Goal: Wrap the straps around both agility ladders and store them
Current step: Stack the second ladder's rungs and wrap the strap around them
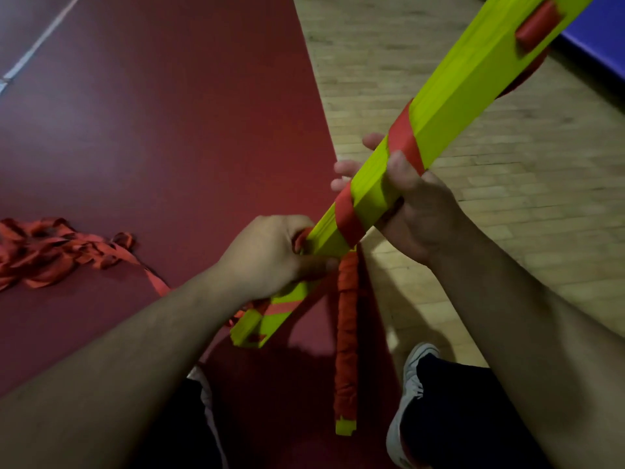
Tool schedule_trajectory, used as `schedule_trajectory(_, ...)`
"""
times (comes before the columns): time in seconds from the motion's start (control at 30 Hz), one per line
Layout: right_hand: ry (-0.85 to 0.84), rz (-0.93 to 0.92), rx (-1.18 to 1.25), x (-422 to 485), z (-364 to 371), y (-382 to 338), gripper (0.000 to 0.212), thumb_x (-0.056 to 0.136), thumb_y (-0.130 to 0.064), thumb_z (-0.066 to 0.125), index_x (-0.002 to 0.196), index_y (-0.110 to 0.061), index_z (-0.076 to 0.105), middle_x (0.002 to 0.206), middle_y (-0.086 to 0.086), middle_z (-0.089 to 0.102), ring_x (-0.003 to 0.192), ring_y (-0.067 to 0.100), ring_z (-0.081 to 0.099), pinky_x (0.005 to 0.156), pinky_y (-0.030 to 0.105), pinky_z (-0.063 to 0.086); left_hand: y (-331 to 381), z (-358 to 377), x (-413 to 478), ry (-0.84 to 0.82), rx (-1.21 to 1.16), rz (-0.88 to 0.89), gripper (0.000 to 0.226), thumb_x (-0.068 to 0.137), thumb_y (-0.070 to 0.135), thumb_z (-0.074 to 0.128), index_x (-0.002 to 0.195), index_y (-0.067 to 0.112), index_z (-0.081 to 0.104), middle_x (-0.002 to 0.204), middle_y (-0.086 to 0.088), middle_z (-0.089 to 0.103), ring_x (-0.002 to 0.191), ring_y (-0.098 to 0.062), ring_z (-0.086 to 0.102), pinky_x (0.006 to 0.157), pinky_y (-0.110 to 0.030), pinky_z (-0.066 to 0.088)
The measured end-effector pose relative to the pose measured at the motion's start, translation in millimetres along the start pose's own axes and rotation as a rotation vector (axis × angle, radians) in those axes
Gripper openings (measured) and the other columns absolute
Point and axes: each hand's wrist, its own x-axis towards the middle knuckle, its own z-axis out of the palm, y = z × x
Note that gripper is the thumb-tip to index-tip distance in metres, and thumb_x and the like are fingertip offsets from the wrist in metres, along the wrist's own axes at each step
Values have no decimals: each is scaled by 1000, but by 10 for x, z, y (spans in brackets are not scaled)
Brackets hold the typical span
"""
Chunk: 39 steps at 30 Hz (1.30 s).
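Two hands, both mine, are on the ladder bundle (473,79), a stack of yellow-green rungs that slants from under my left hand up and away past my right. My right hand (422,211) is closed round the middle of the stack. Its thumb lies on the near face, touching a turn of the red strap (402,137), and its fingertips (345,169) show over the far edge. A second turn of strap crosses the bundle between my two hands.

My left hand (267,255) is curled round the lower part of the bundle and grips a bit of strap against its far edge (the back of the hand hides how the fingers sit). The stack's near end pokes out below that wrist, with strap across it too.

Under my hands is the second ladder (346,333), a slimmer bundle bound almost all over in red, with a yellow-green end showing beside my right shoe (411,384). I cannot tell whether it hangs or lies on the ground.

Well to the left of my left hand, a loose strap heap (44,255) lies on the dark red floor (169,130), and one band runs from it toward my left forearm. Past my right hand there is wooden floor (490,231), and a blue mat (602,45) beyond the bundle's far end.
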Motion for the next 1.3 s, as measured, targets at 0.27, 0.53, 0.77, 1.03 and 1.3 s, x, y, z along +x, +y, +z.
schedule_trajectory(0.27,52,-39,-114,-87,201,71,12,86,-2,65,95,0,58,80,18,69,82,35,69,86,45,55,45,25,-8,-324,-106,40,31,81,54,69,89,24,64,70,14,63,61,-1,56,57,-25,43)
schedule_trajectory(0.53,178,-16,-81,-49,242,72,10,86,-2,63,80,-9,59,67,13,55,58,28,57,69,47,55,-7,-34,7,-343,43,-12,11,97,13,56,98,16,66,81,5,71,53,10,55,58,-18,43)
schedule_trajectory(0.77,157,-2,-152,-27,189,66,12,78,-7,68,84,-6,58,67,12,57,59,27,59,68,45,56,-126,-52,-7,-312,-42,-93,24,89,22,72,79,18,50,74,0,75,60,-7,65,61,-30,50)
schedule_trajectory(1.03,151,-57,-190,-10,190,25,10,81,-2,66,82,-6,57,66,12,56,58,28,58,68,46,54,-56,-90,-25,-212,-90,-126,11,94,17,65,88,21,58,64,-2,71,54,-18,68,51,-36,55)
schedule_trajectory(1.3,451,-102,-226,76,193,107,13,79,-16,71,74,-10,61,62,5,58,58,23,59,64,42,52,-7,31,-42,-276,24,-59,14,98,15,50,88,24,45,66,8,59,57,-7,52,56,-32,39)
